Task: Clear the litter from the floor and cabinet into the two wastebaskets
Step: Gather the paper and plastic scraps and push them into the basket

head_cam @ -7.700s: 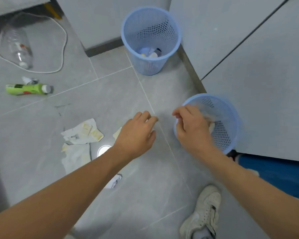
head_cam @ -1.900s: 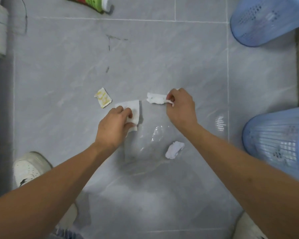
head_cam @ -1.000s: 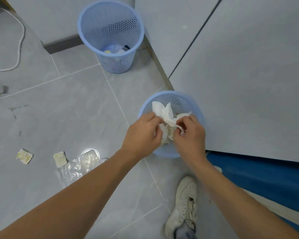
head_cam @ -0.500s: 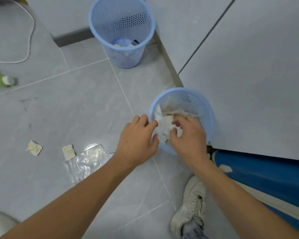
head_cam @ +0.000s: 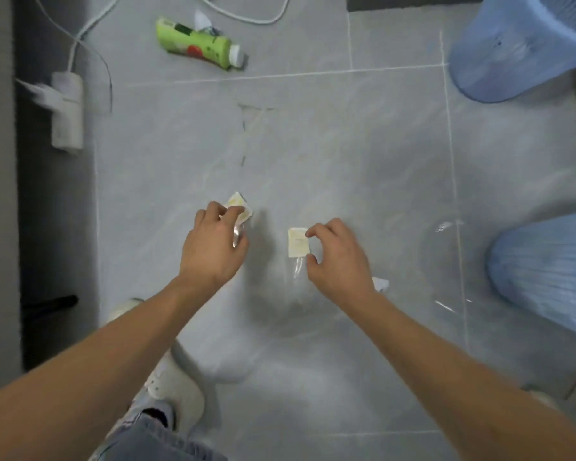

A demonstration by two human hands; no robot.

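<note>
While my left hand (head_cam: 213, 251) pinches one yellowish scrap (head_cam: 239, 204), my right hand (head_cam: 338, 257), fingers apart, touches a second scrap (head_cam: 298, 241); two blue wastebaskets (head_cam: 546, 271) stand right.

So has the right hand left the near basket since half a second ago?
Yes. The right hand is now left of the near basket, down at the floor by a paper scrap.

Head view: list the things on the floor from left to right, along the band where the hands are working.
Left hand → yellowish scrap at its fingertips → square yellowish scrap → right hand → small white crumpled scrap → clear plastic film → near blue wastebasket.
</note>
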